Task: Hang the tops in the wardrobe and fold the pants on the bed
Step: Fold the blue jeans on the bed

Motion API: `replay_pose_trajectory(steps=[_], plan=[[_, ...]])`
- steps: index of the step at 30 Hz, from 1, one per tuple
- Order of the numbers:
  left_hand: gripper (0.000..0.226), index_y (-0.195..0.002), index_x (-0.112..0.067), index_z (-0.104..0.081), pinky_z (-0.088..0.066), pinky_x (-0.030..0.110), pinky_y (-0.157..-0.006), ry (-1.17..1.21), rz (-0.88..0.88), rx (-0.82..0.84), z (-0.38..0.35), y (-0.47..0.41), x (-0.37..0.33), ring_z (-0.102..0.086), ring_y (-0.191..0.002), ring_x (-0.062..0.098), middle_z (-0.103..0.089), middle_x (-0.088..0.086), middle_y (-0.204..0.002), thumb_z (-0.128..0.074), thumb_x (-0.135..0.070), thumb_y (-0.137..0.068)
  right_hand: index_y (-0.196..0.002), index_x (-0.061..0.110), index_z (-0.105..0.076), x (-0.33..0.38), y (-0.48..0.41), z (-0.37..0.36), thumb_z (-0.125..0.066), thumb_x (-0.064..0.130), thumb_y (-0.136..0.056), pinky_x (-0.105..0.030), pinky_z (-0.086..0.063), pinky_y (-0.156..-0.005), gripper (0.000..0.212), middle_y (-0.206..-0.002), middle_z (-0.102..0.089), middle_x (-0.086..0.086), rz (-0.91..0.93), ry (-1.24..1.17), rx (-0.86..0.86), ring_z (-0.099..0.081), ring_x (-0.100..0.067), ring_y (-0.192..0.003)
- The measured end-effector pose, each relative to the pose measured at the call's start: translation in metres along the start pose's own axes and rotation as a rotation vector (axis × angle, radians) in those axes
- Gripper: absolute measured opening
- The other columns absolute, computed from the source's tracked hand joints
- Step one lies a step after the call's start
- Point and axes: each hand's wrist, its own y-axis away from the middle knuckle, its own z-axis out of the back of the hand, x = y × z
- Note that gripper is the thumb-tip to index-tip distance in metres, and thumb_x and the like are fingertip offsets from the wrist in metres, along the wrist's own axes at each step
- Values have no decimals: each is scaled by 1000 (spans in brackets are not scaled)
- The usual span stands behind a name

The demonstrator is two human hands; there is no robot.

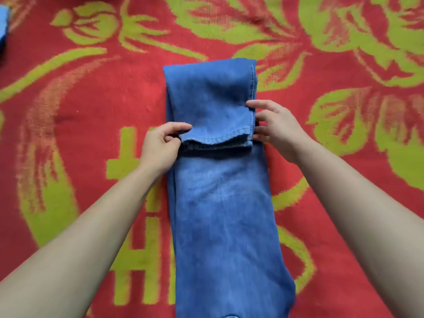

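Observation:
A pair of blue jeans (224, 214) lies lengthwise down the middle of the bed, legs stacked one on the other. The far leg ends are folded back toward me, so the hems (215, 140) rest across the jeans' middle. My left hand (160, 148) pinches the left corner of those hems between thumb and fingers. On the right corner, my right hand (275, 129) holds the seam edge with its fingertips. Both forearms reach in from the bottom corners.
The bed is covered by a red blanket (91, 106) with large yellow-green flower and character patterns. A light blue object (3, 24) shows partly at the upper left edge.

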Motion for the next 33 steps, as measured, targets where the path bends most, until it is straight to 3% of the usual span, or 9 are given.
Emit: replay_pose_trajectory(steps=[2, 4, 7, 12, 16, 20, 26, 29, 33], plan=[[37, -86, -26, -71, -37, 21, -55, 160, 151, -54, 0, -4, -9, -48, -62, 5, -66, -9, -82, -45, 0, -84, -106, 23, -65, 0, 2, -5, -47, 34, -97, -25, -46, -59, 23, -77, -65, 4, -59, -10, -19, -55, -11, -57], [10, -82, -26, -63, -41, 30, -58, 190, 199, -93, -1, -7, -17, -49, -64, 12, -59, -5, -78, -56, -22, -89, -121, 21, -60, -1, 0, -11, -59, 63, -84, -26, -48, -60, 56, -90, -62, 7, -84, 86, -23, -55, -4, -62], [30, -90, -23, -51, -50, 37, -67, 138, 188, -153, -1, -1, -30, -54, -70, 14, -57, -3, -86, -71, -43, -80, -126, 22, -51, 1, 6, -19, -72, 48, -78, -36, -54, -87, 59, -115, -62, 2, 6, 232, -182, -64, -13, -98], [18, -94, -21, -47, -40, 25, -51, 383, 63, -175, -9, 25, -39, -51, -58, 9, -61, 1, -73, -64, -14, -92, -121, 31, -48, -5, 39, -28, -57, 34, -90, -54, -49, -98, 32, -125, -58, 6, 314, 110, -310, -61, -25, -116], [20, -95, -18, -44, -37, 30, -59, -30, 98, -68, -20, 56, 16, -47, -53, 11, -53, -2, -63, -64, -17, -92, -138, 27, -35, -60, 64, -20, -56, 33, -93, -54, -53, -89, 50, -127, -59, -4, 143, 474, -116, -65, -30, -101], [25, -105, -17, -46, -44, 35, -67, -114, 137, -84, -19, 56, 28, -53, -61, 17, -55, -2, -70, -65, -24, -90, -142, 34, -31, -62, 67, -10, -52, 44, -92, -42, -51, -86, 55, -113, -65, -9, 69, 754, -48, -63, -35, -100], [57, -147, -13, -38, -31, 42, -108, -576, -363, -341, -11, 30, -8, -40, -131, 34, -37, 20, -144, -52, -23, -93, -151, 19, -30, -39, 47, -15, -47, 38, -98, -48, -44, -96, 59, -149, -34, -17, 504, 1082, -343, -43, -37, -128], [53, -154, -28, -23, -21, 51, -114, -922, -467, -149, -12, -2, -23, -9, -150, 29, -9, 12, -163, -35, -31, -103, -156, 21, -23, -25, 16, -17, -41, 39, -100, -53, -31, -112, 61, -162, -11, -23, 711, 1343, -267, -20, -42, -146], [54, -157, -28, -7, -10, 51, -120, -1152, -324, 71, -2, -59, -25, 2, -151, 25, 4, 7, -164, -23, -35, -106, -158, 27, -3, -14, -18, -23, -23, 54, -102, -54, -11, -119, 66, -164, 12, -14, 598, 1565, -157, 5, -38, -151]])
